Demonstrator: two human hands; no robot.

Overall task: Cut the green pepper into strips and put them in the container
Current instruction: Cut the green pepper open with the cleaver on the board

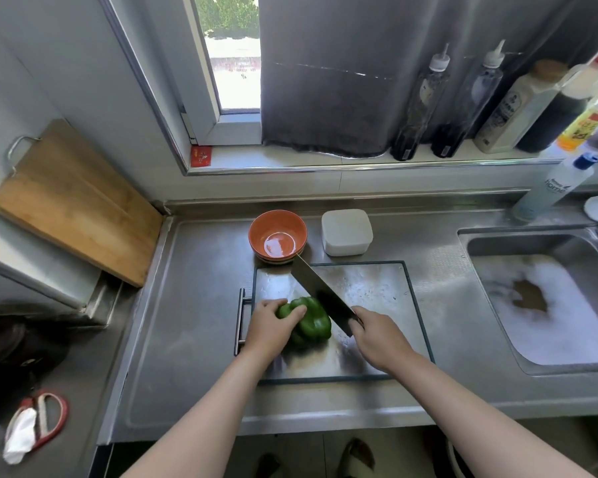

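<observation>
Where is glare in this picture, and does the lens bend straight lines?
Head view: the window is blown out white; glare sits on the wet steel board and inside the orange bowl; the wide lens bows the sill and the counter edge; the green pepper, knife, left hand and right hand are fairly sharp.

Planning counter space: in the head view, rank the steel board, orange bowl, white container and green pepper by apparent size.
Largest: steel board
Then orange bowl, white container: alike
green pepper: similar, partly hidden, unranked
</observation>
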